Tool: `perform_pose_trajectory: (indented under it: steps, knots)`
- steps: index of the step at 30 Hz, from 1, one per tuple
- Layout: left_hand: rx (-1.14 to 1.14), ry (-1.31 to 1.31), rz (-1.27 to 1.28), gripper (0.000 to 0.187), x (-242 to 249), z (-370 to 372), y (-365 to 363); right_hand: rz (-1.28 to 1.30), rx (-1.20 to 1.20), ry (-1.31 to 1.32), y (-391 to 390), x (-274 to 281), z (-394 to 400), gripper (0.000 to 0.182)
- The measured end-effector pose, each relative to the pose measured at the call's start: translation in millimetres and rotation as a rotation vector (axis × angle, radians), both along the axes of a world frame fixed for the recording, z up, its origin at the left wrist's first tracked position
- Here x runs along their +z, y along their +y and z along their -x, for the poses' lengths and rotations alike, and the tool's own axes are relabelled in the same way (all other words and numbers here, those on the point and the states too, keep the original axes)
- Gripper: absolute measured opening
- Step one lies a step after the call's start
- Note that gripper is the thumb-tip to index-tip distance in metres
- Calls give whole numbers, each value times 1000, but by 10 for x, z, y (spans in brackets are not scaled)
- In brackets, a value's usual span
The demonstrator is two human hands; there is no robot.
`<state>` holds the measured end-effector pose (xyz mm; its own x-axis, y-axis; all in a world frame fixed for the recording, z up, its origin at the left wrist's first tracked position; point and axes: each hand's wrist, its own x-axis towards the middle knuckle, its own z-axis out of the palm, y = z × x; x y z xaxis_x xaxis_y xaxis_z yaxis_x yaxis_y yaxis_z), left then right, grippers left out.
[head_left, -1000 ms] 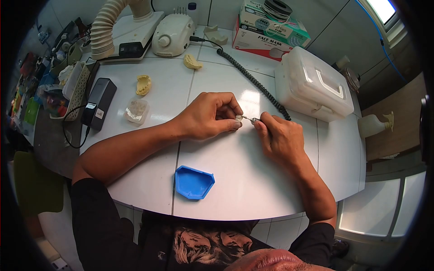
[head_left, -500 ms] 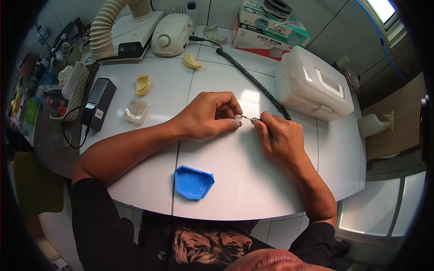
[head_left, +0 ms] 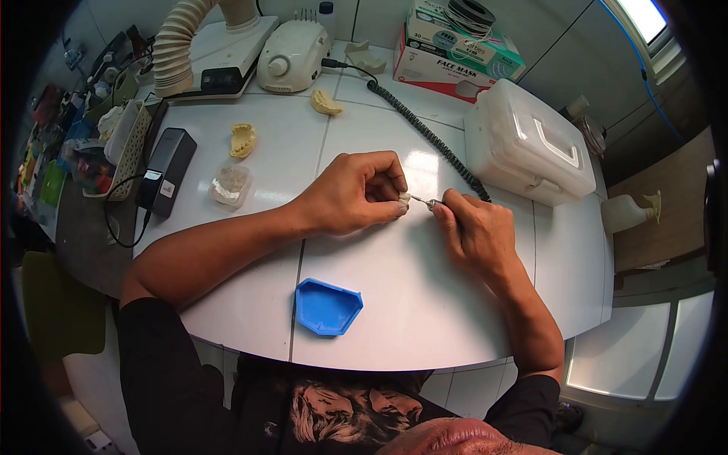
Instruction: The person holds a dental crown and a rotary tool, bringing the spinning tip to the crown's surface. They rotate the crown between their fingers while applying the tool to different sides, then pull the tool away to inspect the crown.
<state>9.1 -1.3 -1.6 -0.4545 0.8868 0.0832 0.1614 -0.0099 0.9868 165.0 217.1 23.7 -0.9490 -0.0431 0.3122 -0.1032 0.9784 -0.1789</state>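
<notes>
Thumb and fingers of my left hand (head_left: 355, 194) are closed in a pinch around a small white tooth-like piece (head_left: 404, 198), most of it hidden by the fingertips. From the other side my right hand (head_left: 478, 231) grips a rotary handpiece (head_left: 433, 205) like a pen. Its thin metal bur points left, with the tip right at the white piece. A dark coiled cord (head_left: 425, 133) runs from behind the right hand to a white control unit (head_left: 291, 58) at the back. Nearer my body lies a blue angular tray (head_left: 327, 306) on the white table (head_left: 409, 326).
Left of my hands are a small clear box (head_left: 230, 186), a yellow dental cast (head_left: 243, 141) and a black power adapter (head_left: 167, 173). Another yellow cast (head_left: 326, 102) lies farther back. A white lidded case (head_left: 527, 144) and face mask boxes (head_left: 447, 64) stand at the back right.
The handpiece and right hand have shifted slightly right, and a little more of the bur shows. Both hands keep the same hold. The whole view has moved a few pixels.
</notes>
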Motion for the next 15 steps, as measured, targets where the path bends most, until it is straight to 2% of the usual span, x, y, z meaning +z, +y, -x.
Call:
perform_pose_trajectory:
  steps: [5,15]
  knots:
    - [40,26,27,19,15,-8,-6,-16,-4,-2,-5,4,-4,29]
    - [17,16,26,20,-7,6,-5,-33,-24,-18,-20,-3,-6,30]
